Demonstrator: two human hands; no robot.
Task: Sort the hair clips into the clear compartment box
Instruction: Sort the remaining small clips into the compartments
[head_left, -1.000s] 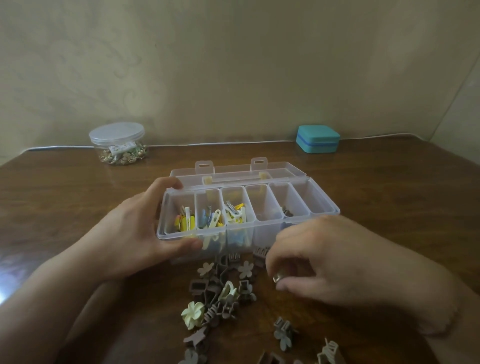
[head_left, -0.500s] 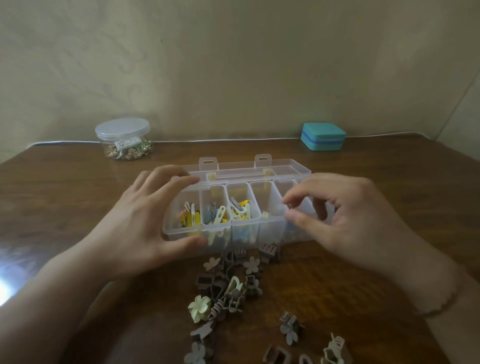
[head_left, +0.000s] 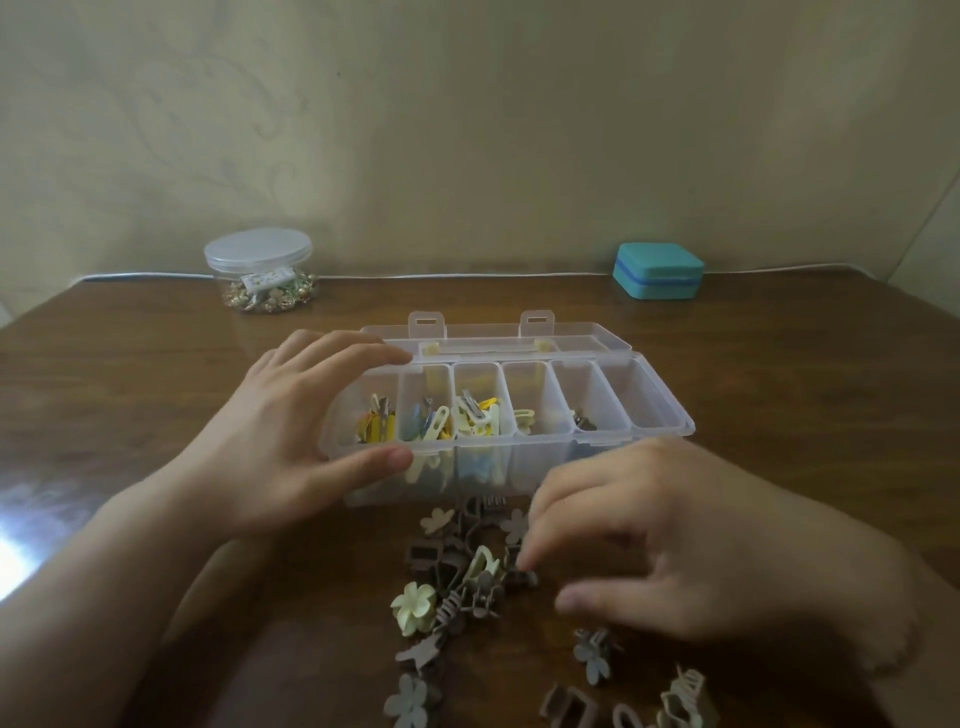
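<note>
Reaching with fingers spread and empty, right hand (head_left: 691, 545) hovers lower centre; clip pile (head_left: 467, 577) lies just left of its fingertips; left hand (head_left: 291, 431) grips compartment box (head_left: 660, 410).

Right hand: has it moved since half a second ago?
Yes. The right hand has dropped from over the compartment box toward the person, onto the loose clips.

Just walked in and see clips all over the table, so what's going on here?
A person is sorting small hair clips into a clear compartment box on a wooden table. The left hand grips the box's left end. The right hand reaches into the loose pile of clips in front of the box, fingers spread and nothing pinched. Five of the six compartments hold clips; the rightmost looks empty.
</note>
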